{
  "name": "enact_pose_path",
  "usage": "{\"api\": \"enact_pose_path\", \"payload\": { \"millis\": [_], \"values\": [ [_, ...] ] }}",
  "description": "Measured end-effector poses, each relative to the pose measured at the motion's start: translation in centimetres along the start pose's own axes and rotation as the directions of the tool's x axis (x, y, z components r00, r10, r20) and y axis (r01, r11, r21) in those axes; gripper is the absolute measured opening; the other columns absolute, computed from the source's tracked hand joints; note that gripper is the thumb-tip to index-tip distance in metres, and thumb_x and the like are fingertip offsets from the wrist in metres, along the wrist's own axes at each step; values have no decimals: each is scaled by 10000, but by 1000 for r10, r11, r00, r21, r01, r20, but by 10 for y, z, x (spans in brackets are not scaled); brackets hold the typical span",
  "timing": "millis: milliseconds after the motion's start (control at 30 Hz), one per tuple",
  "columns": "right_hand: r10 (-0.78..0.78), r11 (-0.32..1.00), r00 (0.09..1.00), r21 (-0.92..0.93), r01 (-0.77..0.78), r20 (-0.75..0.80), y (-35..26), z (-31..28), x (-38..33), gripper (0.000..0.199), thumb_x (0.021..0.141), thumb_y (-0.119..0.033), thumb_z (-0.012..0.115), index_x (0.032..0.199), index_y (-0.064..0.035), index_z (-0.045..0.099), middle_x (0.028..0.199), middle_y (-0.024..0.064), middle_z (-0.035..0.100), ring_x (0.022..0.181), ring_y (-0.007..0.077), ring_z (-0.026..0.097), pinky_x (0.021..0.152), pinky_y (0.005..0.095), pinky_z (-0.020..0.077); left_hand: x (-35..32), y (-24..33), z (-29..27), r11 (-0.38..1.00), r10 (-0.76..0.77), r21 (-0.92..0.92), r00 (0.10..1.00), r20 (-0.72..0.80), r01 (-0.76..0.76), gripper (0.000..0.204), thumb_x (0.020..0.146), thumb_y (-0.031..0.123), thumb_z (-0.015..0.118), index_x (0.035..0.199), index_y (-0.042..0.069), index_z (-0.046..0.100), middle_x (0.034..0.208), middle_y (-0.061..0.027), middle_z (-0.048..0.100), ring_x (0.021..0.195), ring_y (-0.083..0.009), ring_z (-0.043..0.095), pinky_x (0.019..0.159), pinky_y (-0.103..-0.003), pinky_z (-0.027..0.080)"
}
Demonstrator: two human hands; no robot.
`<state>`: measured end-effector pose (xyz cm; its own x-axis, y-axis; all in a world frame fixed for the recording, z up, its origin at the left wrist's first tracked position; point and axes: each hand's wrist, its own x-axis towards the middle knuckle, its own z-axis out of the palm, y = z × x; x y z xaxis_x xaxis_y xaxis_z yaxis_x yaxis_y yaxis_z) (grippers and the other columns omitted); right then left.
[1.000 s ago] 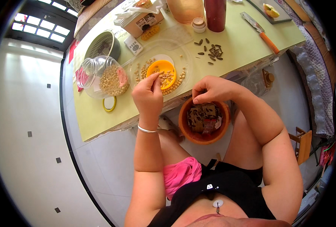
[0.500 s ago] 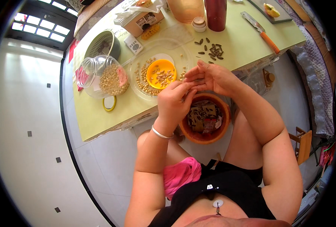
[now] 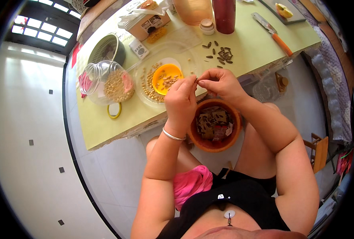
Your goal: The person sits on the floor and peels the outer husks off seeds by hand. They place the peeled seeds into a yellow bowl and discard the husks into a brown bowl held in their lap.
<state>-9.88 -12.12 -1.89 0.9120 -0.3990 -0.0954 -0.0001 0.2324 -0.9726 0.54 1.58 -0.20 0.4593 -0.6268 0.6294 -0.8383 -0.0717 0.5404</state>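
Observation:
My left hand [image 3: 180,99] and my right hand [image 3: 221,85] meet at the table's front edge, fingertips pinched together on one small dark sunflower seed [image 3: 197,80]. Just left of them a yellow dish [image 3: 156,84] holds several pale shelled kernels [image 3: 168,83]. It sits on a clear plastic tray [image 3: 144,98] scattered with round beige beans [image 3: 146,84]. Beyond my right hand lies a small heap of unshelled sunflower seeds [image 3: 225,54]. Below my hands, between my knees, stands a reddish-brown bucket [image 3: 215,148] with dark husks and scraps inside.
To the left lie a clear jar of beans [image 3: 119,85], a yellow-rimmed round thing [image 3: 114,116] and a green basket [image 3: 121,49]. Behind stand a tissue box [image 3: 145,26], a small white device [image 3: 138,48] and a dark red bottle [image 3: 224,16]. An orange-handled knife [image 3: 281,44] lies at right.
My right hand has turned from open and spread to a pinch. Both hands' fingertips now meet on a sunflower seed.

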Motion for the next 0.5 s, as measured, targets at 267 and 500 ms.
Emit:
{"api": "enact_pose_path", "payload": {
  "millis": [267, 500],
  "values": [
    [-9, 996, 982, 88, 26, -188, 5, 13, -2, 119, 862, -103, 717, 849, 14, 699, 797, -14, 660, 733, 40, 543, 661, 219, 455, -2, 8, 2, 995, 18, 98, 999, 49, -22, 156, 795, 17, 756, 951, 26, 743, 813, -147, 705, 705, -271, 690, 644, -336, 549],
    [-185, 983, 969, -29, 183, -165, 15, 13, 2, 76, 841, -63, 659, 816, 6, 680, 775, -5, 655, 700, 47, 554, 621, 219, 458, -5, 6, 5, 999, 10, 34, 999, 49, -12, 176, 788, 4, 752, 963, 17, 740, 816, -149, 709, 685, -263, 687, 633, -328, 541]
  ]
}}
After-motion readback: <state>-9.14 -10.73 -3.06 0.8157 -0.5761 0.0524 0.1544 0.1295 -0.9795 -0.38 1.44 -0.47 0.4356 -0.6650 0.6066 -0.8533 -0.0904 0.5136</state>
